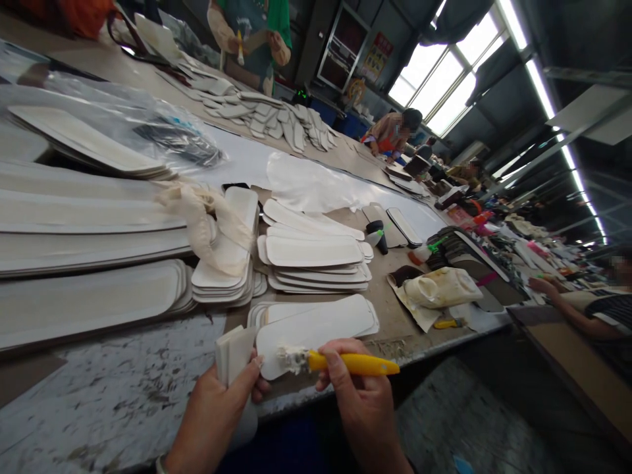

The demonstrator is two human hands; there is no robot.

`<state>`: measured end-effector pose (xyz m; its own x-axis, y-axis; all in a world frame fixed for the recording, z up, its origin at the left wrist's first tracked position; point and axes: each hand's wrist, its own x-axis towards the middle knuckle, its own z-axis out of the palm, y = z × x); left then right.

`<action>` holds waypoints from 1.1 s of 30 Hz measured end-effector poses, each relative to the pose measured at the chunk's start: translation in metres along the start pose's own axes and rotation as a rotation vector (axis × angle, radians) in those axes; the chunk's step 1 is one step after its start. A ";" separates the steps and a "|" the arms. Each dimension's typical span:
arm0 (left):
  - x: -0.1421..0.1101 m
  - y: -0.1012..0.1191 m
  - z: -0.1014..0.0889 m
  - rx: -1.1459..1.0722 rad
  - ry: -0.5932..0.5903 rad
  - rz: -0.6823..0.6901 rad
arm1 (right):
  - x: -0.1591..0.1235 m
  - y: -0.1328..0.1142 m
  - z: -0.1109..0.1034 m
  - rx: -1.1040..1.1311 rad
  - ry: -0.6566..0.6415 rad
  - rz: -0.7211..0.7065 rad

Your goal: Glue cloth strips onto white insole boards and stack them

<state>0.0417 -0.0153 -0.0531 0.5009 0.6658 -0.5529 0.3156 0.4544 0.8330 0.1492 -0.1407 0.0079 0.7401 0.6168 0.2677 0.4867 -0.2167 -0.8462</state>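
My left hand [217, 408] is closed round a small stack of white flat pieces [232, 352], held upright at the table's near edge. My right hand [358, 395] grips a yellow-handled brush [355, 363] whose glue-clotted bristles [292, 359] rest on a white insole-shaped piece [316, 329] lying flat on the table. More such pieces lie fanned under it.
Stacks of white pieces [311, 253] fill the table's [123, 395] middle, long white strips [89, 217] lie at the left. A dirty glue jug [442, 288] lies at the right. Another person [251, 33] with a brush stands at the far side; a seated person's arm [573, 306] is at the right.
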 end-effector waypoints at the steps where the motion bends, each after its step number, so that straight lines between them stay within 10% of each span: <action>1: 0.001 -0.001 0.000 -0.008 0.011 -0.008 | 0.002 0.004 -0.002 0.001 0.004 -0.005; 13: 0.006 -0.015 -0.002 -0.001 0.048 -0.014 | 0.046 0.068 -0.095 -0.635 0.297 -0.282; 22: 0.009 0.002 -0.004 0.084 -0.003 0.049 | 0.041 0.054 -0.058 -0.414 0.085 -0.432; 33: -0.007 0.027 -0.003 -0.069 0.009 0.088 | 0.018 0.009 -0.023 0.217 0.032 -0.035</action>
<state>0.0441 -0.0058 -0.0269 0.5166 0.7104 -0.4780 0.2139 0.4335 0.8754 0.1771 -0.1489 0.0155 0.7408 0.5959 0.3100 0.4035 -0.0257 -0.9146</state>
